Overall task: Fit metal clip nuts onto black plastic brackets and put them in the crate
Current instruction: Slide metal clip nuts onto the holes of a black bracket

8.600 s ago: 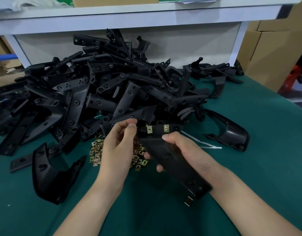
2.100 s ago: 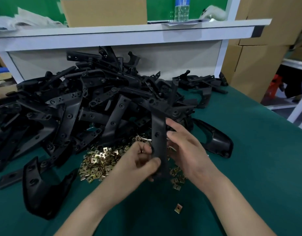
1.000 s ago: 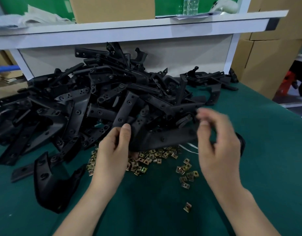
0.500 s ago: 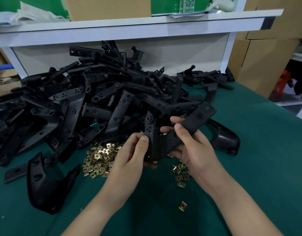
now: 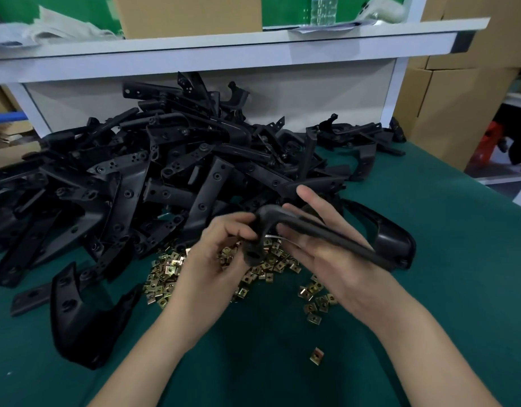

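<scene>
Over the green worktop (image 5: 429, 318), just above the loose clip nuts (image 5: 171, 268), held one black bracket (image 5: 341, 239) between both grips. Clamped the left grip (image 5: 221, 254) round the short bent end, fingers curled, a round hole showing below the knuckles; could not tell whether a nut sat under those fingers. Closed the right grip (image 5: 335, 268) on the long arm, thumb on the near side, fingers fairly straight behind. Long axis from the elbow at centre out and down to the right; bent end nearest the left grip, nuts directly beneath it. Matte, faintly grained plastic, L-shaped; nuts small, square, brassy, folded sheet metal. Probably turning the piece to present a mounting tab. Saw no crate. Behind, a tangled heap of brackets (image 5: 165, 177).
</scene>
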Tool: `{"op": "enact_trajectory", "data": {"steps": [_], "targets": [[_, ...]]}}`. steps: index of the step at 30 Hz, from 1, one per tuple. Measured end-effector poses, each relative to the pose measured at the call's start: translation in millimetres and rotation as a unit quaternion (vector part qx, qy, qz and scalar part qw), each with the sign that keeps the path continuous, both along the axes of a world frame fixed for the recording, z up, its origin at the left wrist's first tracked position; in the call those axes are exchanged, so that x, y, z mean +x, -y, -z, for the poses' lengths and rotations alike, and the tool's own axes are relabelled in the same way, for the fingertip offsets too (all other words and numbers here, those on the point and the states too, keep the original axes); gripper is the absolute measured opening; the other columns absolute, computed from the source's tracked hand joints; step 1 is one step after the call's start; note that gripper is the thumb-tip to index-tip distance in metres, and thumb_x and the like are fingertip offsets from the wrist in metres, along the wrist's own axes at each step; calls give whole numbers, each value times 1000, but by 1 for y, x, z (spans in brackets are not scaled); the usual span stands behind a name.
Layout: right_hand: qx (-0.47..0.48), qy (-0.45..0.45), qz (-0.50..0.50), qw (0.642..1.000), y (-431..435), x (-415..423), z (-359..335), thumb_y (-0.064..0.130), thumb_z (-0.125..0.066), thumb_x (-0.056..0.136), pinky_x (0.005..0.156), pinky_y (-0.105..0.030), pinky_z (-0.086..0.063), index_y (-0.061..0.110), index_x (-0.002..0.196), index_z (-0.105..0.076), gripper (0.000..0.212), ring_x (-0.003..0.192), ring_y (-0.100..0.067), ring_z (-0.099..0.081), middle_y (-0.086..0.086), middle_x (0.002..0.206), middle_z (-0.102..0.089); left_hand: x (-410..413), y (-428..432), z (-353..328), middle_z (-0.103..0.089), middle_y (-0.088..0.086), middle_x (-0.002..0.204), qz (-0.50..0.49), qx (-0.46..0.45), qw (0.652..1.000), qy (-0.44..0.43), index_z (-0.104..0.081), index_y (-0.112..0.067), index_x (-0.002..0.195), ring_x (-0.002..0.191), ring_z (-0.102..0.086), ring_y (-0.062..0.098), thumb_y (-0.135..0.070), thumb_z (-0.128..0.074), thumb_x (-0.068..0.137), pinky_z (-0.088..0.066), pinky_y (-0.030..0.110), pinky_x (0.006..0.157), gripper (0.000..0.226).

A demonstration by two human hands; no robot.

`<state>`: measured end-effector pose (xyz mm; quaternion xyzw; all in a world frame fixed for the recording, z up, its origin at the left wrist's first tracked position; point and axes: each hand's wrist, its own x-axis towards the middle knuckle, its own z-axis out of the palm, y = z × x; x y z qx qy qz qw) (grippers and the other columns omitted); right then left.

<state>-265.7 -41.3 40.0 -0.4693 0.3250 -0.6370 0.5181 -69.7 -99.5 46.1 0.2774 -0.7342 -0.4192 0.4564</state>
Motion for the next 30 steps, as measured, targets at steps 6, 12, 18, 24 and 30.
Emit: {"op": "enact_trajectory", "data": {"steps": [6,12,18,24,30], "targets": [[124,173,-214,953,-1,-3,-3,49,-46,103,88,-43,-59,7,146,-51,61,111,-35,-68,-24,137,-59,5,9,3,-62,-11,118,-31,-43,998,23,-62,-40,86,98,-66,18,-7,-62,91,-53,26,82,33],[144,192,-293,925,2,-12,1,56,-34,106,91,-50,-57,1,152,-36,72,110,-36,-66,-25,139,-55,7,10,3,-61,-12,122,-17,-45,997,56,-62,-36,89,103,-64,20,-3,-61,91,-51,28,84,33],[138,159,-216,953,1,-21,-2,53,-37,106,86,-41,-59,17,151,-45,59,109,-29,-67,-18,140,-58,8,5,-2,-64,-19,106,7,3,1000,6,-61,-30,97,87,-61,0,-38,-62,86,-45,12,75,14],[56,2,170,984,3,-5,-7,41,-51,101,64,-29,-56,30,117,-73,30,73,-17,-62,-4,95,-64,9,9,-2,-65,0,78,21,139,988,-64,-60,-16,86,67,-62,19,-52,-59,92,-52,27,63,36],[-104,-343,420,834,-2,14,5,38,-47,99,104,-24,-41,31,140,-48,42,126,-9,-49,8,132,-48,5,10,3,-67,5,85,80,254,961,-72,-70,-13,96,65,-56,15,-44,-58,93,-50,25,58,34]]}}
